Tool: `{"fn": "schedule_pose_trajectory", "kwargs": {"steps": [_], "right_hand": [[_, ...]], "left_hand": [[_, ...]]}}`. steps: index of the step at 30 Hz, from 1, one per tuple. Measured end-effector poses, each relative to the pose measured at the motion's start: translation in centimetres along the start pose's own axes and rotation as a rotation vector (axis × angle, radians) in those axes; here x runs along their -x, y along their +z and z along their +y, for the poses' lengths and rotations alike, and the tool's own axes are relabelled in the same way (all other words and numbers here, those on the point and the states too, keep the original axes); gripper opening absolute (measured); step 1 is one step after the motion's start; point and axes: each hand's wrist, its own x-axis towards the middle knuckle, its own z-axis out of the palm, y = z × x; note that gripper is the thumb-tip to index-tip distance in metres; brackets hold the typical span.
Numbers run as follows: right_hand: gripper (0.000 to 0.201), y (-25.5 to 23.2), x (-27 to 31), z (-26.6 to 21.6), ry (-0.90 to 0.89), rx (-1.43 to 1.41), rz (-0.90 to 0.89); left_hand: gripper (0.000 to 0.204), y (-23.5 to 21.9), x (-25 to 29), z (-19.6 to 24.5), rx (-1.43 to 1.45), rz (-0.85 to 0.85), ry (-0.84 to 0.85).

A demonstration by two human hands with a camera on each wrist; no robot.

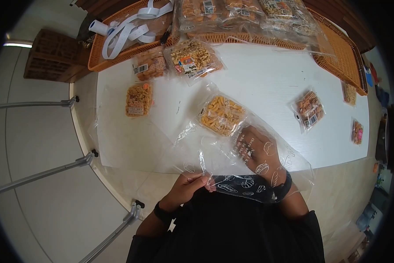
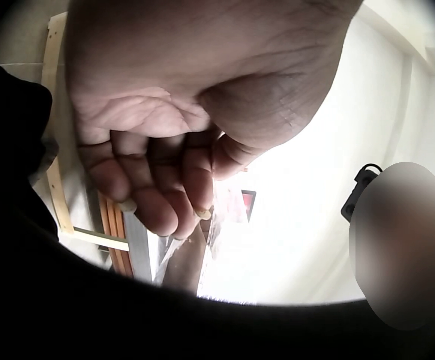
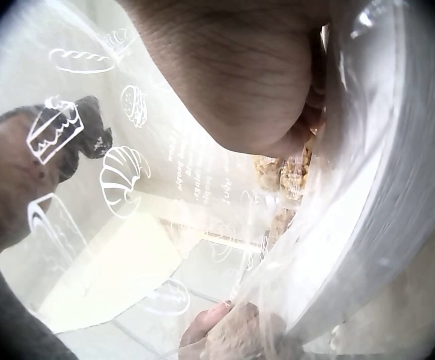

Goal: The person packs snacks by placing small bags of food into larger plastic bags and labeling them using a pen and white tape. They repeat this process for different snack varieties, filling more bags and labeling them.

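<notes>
My right hand [image 1: 259, 151] is inside a clear plastic bag [image 1: 298, 168] printed with white pastry drawings and lettering. Its fingers grip the near edge of a packet of yellow, curved snack pieces [image 1: 222, 115], which also lies within the bag, over the white table. At the bag's near edge, my left hand [image 1: 186, 189] pinches the film between thumb and fingers. From the left wrist, curled fingers [image 2: 154, 210] show with a bit of film beside them. In the right wrist view, the printed film surrounds the hand [image 3: 240, 82], and part of the snack [image 3: 296, 169] shows past it.
Snack packets lie on the white table [image 1: 258, 65]: a nut packet [image 1: 192, 59] at the back, one at left [image 1: 139, 100], one at right [image 1: 310, 108]. Wicker trays [image 1: 344, 70] line the far side; the left one holds a white paper strip [image 1: 122, 39]. Metal-framed panels stand left.
</notes>
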Motion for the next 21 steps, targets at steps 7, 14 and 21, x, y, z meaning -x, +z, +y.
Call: {"fn": "schedule_pose_trajectory", "kwargs": {"steps": [7,14,21], "right_hand": [[0.026,-0.05,0.01,-0.09,0.010,0.011,-0.014],[0.026,0.05,0.01,0.05,-0.029,0.027,0.015],[0.028,0.17,0.04,0.01,-0.001,0.021,0.013]], "left_hand": [[0.031,-0.13,-0.03,-0.08,0.003,-0.008,0.000],[0.031,-0.12,-0.04,-0.15,0.004,-0.011,0.011],[0.031,-0.14,-0.06,-0.19,-0.002,-0.012,0.014]]}}
